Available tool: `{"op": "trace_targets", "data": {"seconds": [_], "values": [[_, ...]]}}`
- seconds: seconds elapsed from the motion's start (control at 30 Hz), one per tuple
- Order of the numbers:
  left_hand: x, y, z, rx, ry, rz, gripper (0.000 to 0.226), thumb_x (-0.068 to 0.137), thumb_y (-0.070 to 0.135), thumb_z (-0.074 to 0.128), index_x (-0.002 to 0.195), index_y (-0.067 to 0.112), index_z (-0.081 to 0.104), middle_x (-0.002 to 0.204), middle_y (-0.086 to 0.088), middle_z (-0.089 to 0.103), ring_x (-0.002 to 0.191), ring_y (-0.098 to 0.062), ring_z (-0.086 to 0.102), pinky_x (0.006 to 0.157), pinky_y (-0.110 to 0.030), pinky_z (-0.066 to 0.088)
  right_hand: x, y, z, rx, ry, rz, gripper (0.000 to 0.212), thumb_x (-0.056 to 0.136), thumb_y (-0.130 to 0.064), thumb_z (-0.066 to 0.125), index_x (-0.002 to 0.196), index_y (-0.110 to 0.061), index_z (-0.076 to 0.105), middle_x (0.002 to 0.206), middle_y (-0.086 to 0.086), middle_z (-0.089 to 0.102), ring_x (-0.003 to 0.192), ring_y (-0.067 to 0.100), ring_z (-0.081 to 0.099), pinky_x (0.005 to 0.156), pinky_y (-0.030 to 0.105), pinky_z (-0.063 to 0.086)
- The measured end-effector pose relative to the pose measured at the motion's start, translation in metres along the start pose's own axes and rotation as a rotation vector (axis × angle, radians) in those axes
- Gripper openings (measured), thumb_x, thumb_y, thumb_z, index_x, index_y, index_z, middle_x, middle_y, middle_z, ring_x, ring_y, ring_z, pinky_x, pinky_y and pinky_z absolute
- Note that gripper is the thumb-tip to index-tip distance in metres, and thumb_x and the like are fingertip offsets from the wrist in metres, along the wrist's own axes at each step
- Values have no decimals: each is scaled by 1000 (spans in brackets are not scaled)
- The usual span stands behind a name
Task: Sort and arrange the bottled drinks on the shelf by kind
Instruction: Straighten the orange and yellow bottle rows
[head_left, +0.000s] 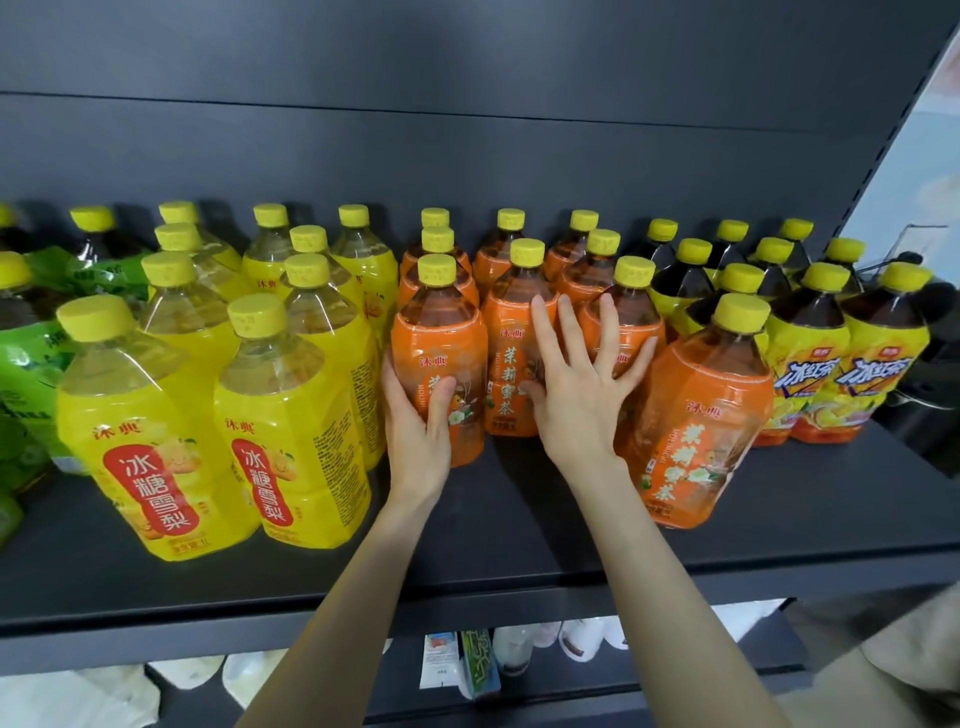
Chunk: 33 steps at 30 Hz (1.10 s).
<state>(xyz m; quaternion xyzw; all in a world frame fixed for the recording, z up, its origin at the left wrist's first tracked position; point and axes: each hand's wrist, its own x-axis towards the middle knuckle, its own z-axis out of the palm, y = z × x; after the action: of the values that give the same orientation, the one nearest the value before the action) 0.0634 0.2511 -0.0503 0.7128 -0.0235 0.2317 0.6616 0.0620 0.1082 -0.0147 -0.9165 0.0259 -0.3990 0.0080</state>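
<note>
Up on the black metal shelf (519, 545), left hand (415, 423) is wrapped round the front orange-labelled plastic tea bottle (441, 338) while right hand (582, 400), fingers spread flat, presses the orange bottles (506, 332) just right of it, probably squaring the group.

Person seen only as 2 arms + hands. Left forearm (353, 597) and right forearm (670, 582) are bare all the way to btm edge of frame; both slim, smooth. Left hand (415, 415) and right hand (582, 400): long slender fingers, nails look short. Knuckles + tendons show faintly on back of right hand. Btm-right corner: beige fabric (898, 670) w/ soft folds, poss. the person's clothing; can't tell which garment.
</note>
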Motion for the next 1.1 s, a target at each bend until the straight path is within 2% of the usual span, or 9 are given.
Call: {"op": "trace_targets", "data": {"seconds": [0.2, 0.33, 0.47, 0.57, 0.77, 0.87, 1.1], "values": [[2, -1, -3, 5, -21, -2, 83, 84, 50, 49, 151, 18, 12, 151, -7, 30, 138, -20, 34, 111, -44, 36, -8, -4, -2, -17, 21, 6, 84, 79, -17, 75, 150, -22, 29, 157, 3, 29, 146, 35, 3, 107, 67, -6], [1, -4, -5, -13, -58, -25, 89, 81, 55, 55, 151, 21, 12, 151, -4, 31, 137, -17, 35, 111, -43, 37, -13, -12, -1, -18, 24, -65, 82, 79, -18, 74, 149, -26, 32, 158, 3, 27, 146, 37, 7, 107, 65, -10], [-2, -8, -4, 17, -38, -88, 92, 74, 55, 61, 149, 24, 19, 147, -1, 37, 129, -11, 40, 106, -37, 41, -10, -12, 3, -43, 4, -48, 88, 76, -13, 78, 149, -30, 32, 158, 2, 26, 146, 36, 15, 106, 66, -3], [-4, -9, -3, 12, -6, -92, 91, 74, 56, 61, 148, 26, 20, 146, 0, 38, 129, -10, 40, 104, -33, 40, -11, -11, 6, -41, 13, -28, 88, 75, -12, 78, 148, -30, 32, 158, 2, 26, 147, 33, 17, 107, 65, -4], [-5, -7, -2, 5, -16, -103, 94, 74, 54, 61, 150, 22, 15, 148, -4, 35, 134, -20, 39, 107, -46, 40, -7, -3, 12, -73, 10, -4, 87, 73, -6, 78, 147, -25, 37, 155, 5, 34, 146, 32, 20, 105, 68, -1], [-2, -5, -2, 7, -32, -104, 95, 74, 53, 61, 150, 20, 14, 148, -5, 35, 134, -21, 38, 107, -48, 40, -5, -8, 14, -96, -11, 16, 87, 73, -13, 80, 148, -23, 35, 155, 5, 33, 146, 34, 20, 104, 69, -1], [-3, -4, -5, 42, -41, -103, 94, 76, 53, 62, 151, 23, 15, 149, -4, 34, 135, -20, 37, 108, -47, 39, -5, -14, 13, -68, 35, 34, 79, 74, -13, 78, 144, -21, 42, 152, 7, 39, 144, 36, 24, 105, 68, 3]]}}
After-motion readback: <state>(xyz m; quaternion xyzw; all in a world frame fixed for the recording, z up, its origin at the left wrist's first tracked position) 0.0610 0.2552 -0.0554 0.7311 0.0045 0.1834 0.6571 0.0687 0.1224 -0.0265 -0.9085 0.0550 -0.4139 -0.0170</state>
